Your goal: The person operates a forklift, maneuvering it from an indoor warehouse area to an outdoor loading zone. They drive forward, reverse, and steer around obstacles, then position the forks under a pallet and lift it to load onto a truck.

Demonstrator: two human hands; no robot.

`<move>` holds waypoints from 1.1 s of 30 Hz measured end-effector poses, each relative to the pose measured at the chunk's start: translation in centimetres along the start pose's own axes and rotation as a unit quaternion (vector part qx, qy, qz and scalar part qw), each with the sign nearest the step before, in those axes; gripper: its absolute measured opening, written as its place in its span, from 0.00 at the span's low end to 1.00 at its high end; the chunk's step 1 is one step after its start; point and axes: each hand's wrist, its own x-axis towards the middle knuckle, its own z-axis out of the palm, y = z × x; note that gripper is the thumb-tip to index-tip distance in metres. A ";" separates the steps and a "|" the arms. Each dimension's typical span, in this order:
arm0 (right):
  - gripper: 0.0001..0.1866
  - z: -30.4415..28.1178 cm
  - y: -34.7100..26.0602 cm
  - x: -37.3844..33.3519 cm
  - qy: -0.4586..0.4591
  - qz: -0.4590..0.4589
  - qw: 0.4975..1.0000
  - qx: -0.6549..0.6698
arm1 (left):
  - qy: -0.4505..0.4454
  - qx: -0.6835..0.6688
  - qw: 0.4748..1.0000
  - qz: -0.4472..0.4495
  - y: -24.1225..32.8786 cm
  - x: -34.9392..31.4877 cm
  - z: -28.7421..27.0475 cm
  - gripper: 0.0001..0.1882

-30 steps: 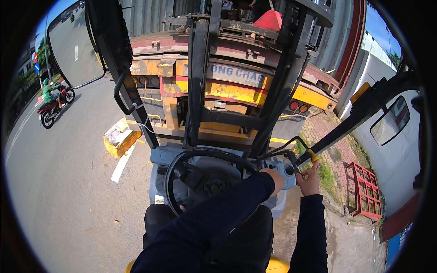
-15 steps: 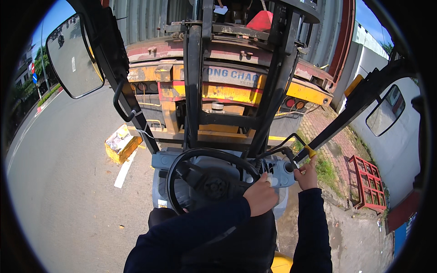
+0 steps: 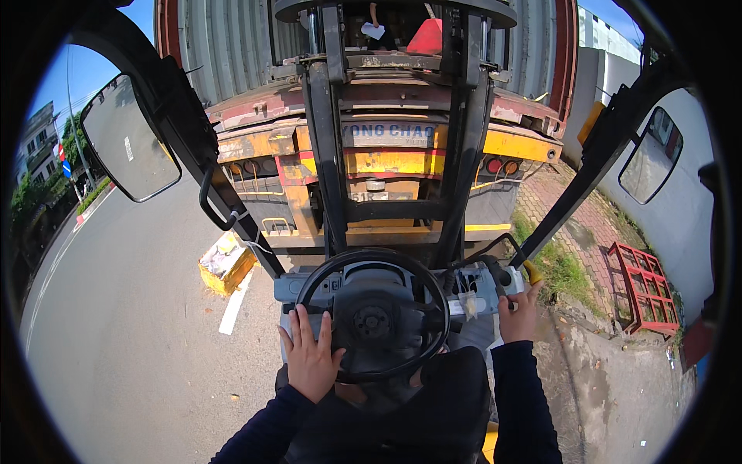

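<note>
My left hand lies on the left rim of a black steering wheel, its fingers stretched out and apart, not wrapped round the rim. To the right of the wheel, my right hand is closed at a black control lever on the grey console. Just beyond its fingers is a yellow-tipped lever. The forklift's black mast rises ahead of the wheel.
Past the mast stands a trailer with a yellow and red rear beam under a grey container. Inside, a person holds white paper near a red object. A yellow block sits left; a red metal frame lies right by the wall.
My left hand has moved from the wheel's right side to its left rim and spread its fingers. My right hand stays at the levers. The view has turned slightly; the trailer appears more square-on.
</note>
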 end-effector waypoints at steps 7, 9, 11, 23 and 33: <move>0.11 -1.5 0.2 -1.8 0.007 -0.021 1.000 -0.009 | 0.081 -0.194 0.918 0.335 13.9 -1.8 3.6 0.24; 0.12 -2.0 0.4 -1.9 -0.013 -0.002 1.000 -0.017 | 0.069 -0.176 0.900 0.393 16.4 3.6 3.4 0.21; 0.12 -2.6 0.6 -2.1 -0.005 -0.030 0.999 -0.042 | 0.102 -0.133 0.910 0.380 17.2 8.9 2.2 0.20; 0.11 -7.8 0.5 -8.5 0.020 -0.049 0.997 0.058 | 0.195 -0.144 0.970 -0.006 -1.1 -1.6 -5.7 0.21; 0.10 -14.3 -1.1 -15.1 0.031 -0.032 0.996 0.073 | 0.224 -0.181 0.957 -0.024 0.9 -13.1 -7.5 0.20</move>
